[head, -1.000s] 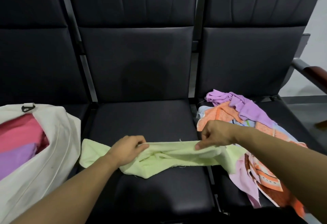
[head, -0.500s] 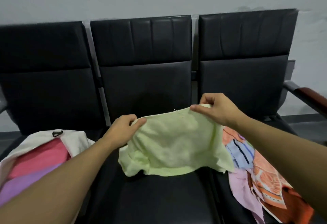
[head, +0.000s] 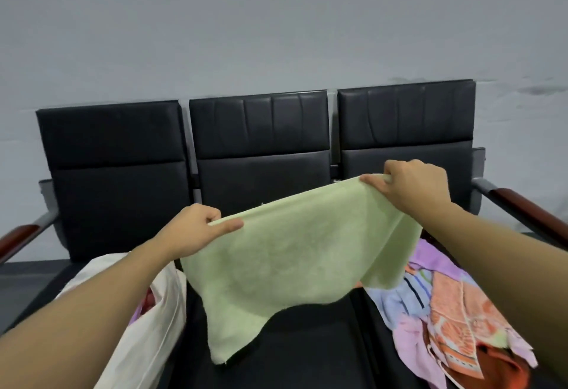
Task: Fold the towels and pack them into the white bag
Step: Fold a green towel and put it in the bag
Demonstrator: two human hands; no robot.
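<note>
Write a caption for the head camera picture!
Left hand and right hand hold up a green towel.

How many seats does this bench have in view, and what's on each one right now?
3. Left seat holds the white bag. Above the middle seat, both hands hold up the green towel. The right seat carries the unfolded towel pile.

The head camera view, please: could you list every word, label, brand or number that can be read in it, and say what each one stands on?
None can be read.
The green towel, gripped by the left hand and right hand, is plain.
The white bag shows no print.
The orange towel in the pile bears a pattern, no legible text.
The black seats and wall carry no sign.
</note>
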